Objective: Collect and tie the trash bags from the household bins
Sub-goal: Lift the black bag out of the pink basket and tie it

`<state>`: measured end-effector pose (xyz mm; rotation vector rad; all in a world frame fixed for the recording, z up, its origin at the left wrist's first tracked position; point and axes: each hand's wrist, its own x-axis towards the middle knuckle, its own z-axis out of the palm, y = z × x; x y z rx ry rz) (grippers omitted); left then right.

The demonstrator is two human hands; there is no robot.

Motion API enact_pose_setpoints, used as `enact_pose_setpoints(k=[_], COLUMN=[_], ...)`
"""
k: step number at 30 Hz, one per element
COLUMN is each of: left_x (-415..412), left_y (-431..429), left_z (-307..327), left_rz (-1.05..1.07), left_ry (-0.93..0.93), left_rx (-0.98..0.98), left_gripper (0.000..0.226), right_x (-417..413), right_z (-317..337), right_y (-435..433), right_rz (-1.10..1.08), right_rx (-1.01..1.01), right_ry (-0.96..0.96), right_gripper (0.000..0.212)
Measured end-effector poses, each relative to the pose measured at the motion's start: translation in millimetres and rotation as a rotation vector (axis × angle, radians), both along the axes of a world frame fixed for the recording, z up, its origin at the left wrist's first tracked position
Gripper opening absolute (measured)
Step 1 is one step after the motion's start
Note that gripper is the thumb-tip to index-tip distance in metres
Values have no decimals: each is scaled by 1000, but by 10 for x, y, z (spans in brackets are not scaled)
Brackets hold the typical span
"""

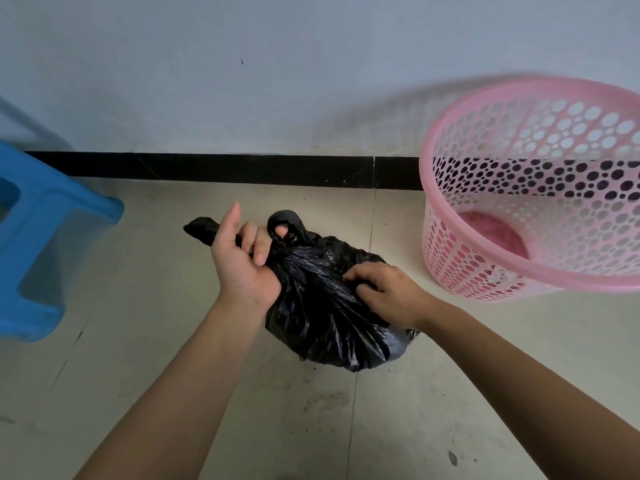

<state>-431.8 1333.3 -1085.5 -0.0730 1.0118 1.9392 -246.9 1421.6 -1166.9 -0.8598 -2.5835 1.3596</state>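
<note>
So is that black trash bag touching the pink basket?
Apart. The head view shows a strip of bare floor between the black trash bag and the pink basket.

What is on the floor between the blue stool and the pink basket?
In the head view, the black trash bag sits between the blue stool and the pink basket, with both hands gripping its gathered top.

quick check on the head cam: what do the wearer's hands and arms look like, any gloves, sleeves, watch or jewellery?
Both are bare. The left hand and right hand wear no gloves, and no rings show on the visible fingers. Both forearms are uncovered to the frame edge: no sleeves, watch, bracelet or markings visible.
</note>
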Motion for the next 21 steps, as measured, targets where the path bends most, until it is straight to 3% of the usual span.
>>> enact_pose_setpoints(k=[2,5,10,13,16,18,21], left_x=[-8,8,-116,-212,-296,-322,-301], left_y=[16,46,-14,-92,-158,-179,-171], left_z=[-19,-110,-233,-147,-65,-76,-120], left_rz=[-61,-236,-263,-460,-719,-756,-672], left_ry=[-20,5,330,546,736,757,602], left_rx=[53,17,-262,-522,-766,-800,-667], left_gripper=[54,24,40,40,39,41,44], right_x=[-12,-12,35,31,26,20,-10], right_z=[31,31,-77,-92,-98,-102,-185], right_y=[-25,-35,3,-9,-91,-151,-262], right_rz=[18,-34,-161,-232,-281,-276,-73], right_rx=[-48,-83,-21,108,251,266,495], right_ry=[-32,-63,19,106,179,233,253], right_gripper=[28,30,35,21,27,32,37])
